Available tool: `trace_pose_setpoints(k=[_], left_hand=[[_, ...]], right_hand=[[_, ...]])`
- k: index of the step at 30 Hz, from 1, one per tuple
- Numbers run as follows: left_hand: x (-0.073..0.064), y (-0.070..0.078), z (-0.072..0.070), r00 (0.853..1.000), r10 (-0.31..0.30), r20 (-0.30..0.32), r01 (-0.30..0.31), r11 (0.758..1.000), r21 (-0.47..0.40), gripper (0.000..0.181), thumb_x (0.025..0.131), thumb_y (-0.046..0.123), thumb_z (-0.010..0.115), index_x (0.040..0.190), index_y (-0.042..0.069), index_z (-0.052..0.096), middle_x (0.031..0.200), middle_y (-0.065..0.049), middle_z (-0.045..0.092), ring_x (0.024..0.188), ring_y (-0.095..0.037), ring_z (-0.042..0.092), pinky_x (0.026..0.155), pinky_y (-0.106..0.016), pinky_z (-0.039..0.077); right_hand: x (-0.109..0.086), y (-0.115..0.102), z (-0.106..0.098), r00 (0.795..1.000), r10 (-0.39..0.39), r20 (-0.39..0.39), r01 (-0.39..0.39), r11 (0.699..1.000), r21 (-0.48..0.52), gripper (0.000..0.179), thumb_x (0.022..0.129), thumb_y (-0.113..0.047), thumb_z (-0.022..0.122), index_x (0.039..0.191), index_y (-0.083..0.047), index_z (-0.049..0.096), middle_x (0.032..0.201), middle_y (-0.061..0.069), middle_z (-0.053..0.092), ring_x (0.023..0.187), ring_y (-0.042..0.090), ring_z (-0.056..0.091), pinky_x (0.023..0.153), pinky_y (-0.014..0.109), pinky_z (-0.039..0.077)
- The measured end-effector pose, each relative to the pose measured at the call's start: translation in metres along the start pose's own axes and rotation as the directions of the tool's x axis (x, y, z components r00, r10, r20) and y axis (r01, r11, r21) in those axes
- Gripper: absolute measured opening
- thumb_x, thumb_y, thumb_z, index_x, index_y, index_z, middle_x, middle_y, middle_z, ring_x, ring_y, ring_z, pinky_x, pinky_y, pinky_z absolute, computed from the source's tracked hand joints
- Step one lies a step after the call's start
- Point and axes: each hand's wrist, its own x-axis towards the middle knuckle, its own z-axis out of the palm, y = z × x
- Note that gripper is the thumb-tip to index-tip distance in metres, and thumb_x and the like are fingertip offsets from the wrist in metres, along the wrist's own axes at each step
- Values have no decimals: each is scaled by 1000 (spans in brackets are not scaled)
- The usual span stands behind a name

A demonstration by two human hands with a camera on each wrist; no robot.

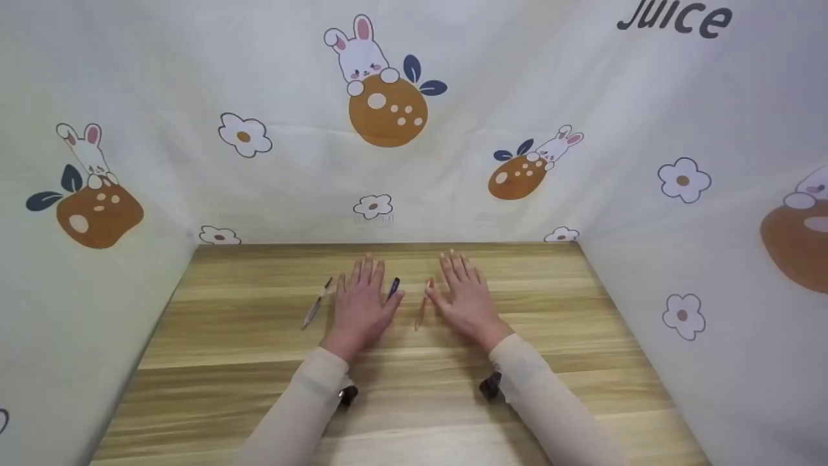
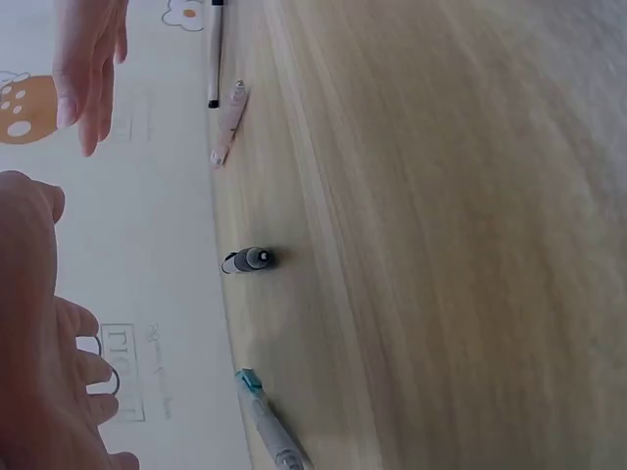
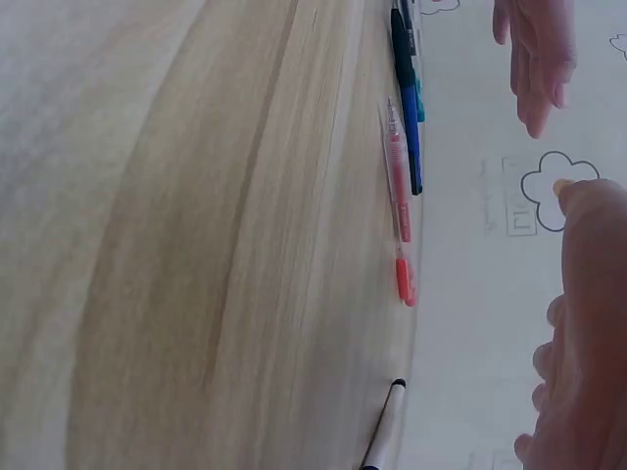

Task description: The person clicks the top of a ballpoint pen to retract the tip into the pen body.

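Observation:
My left hand [image 1: 360, 304] is over the wooden tabletop, palm down with fingers straight. It lies between a grey pen with a teal end [image 2: 265, 421] and a blue pen with a dark grip [image 3: 406, 103], partly covering the blue one in the head view. My right hand [image 1: 469, 302] also has its fingers extended; its thumb overlaps the red pen [image 3: 397, 176] in the head view. A white pen with black ends [image 3: 388, 426] shows in both wrist views but is hidden in the head view. Both wrist views show the hands above the pens, holding nothing.
The wooden tabletop [image 1: 414, 401] meets pale cloth walls [image 1: 291, 188] printed with rabbits, oranges and flowers at the back and both sides. A black wrist device [image 1: 491, 386] sits under the right sleeve, and another [image 1: 348, 395] by the left sleeve.

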Motion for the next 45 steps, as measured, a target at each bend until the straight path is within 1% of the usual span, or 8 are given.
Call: trace_pose_setpoints(k=[6,12,15,21,27,34,40,45], left_hand=[[2,-3,-2,1000,12,18,-9,987,-161,86,110,63,52,173,7,34,181,-18,22,168,-39,19,132,-67,14],[4,-7,-2,1000,28,14,-21,940,-340,90,107,64,59,173,7,34,180,-17,27,166,-41,23,133,-64,17],[5,-8,-2,999,42,3,-36,891,-452,88,106,59,66,172,9,36,179,-17,31,165,-42,26,132,-63,21],[6,-8,-2,997,78,4,-58,771,-634,80,105,43,76,170,13,42,176,-16,36,164,-39,28,132,-61,24],[4,-10,0,994,80,70,-1,662,-749,89,100,54,79,172,19,40,178,-13,34,163,-39,31,131,-61,28],[3,-13,2,991,116,60,-11,533,-846,86,102,39,82,173,17,38,176,-12,37,161,-35,36,129,-56,33],[1,-17,6,983,173,68,-20,460,-888,93,97,33,88,172,11,37,173,-17,40,157,-44,40,126,-61,36],[1,-19,8,979,189,82,0,397,-918,90,96,20,89,170,7,38,173,-20,39,157,-51,36,126,-67,34]], right_hand=[[2,1,-1,998,-49,-47,56,984,172,87,111,-64,52,175,-10,28,181,14,26,166,40,26,133,59,22],[0,3,-1,998,-47,-35,57,905,422,78,112,-51,61,175,-15,32,178,15,32,164,40,30,133,60,21],[-1,3,-2,999,-39,-28,48,845,532,73,112,-43,64,174,-16,36,177,15,35,164,40,30,133,59,23],[-3,3,-1,1000,-13,-21,24,703,711,71,111,-35,68,173,-17,38,177,11,37,163,33,33,131,57,29],[-2,2,4,998,-35,-43,55,601,797,69,111,-20,70,171,-6,39,173,16,42,161,37,37,129,62,30],[-3,2,4,999,-32,-18,32,510,860,70,108,-13,73,170,-4,40,172,17,44,159,38,39,130,57,31],[-7,4,6,999,-46,-17,35,422,906,74,105,1,73,169,0,37,174,18,40,160,41,38,130,61,30],[-8,6,6,996,-80,-48,76,396,915,76,103,4,74,168,7,35,174,22,37,159,48,35,129,66,28]])
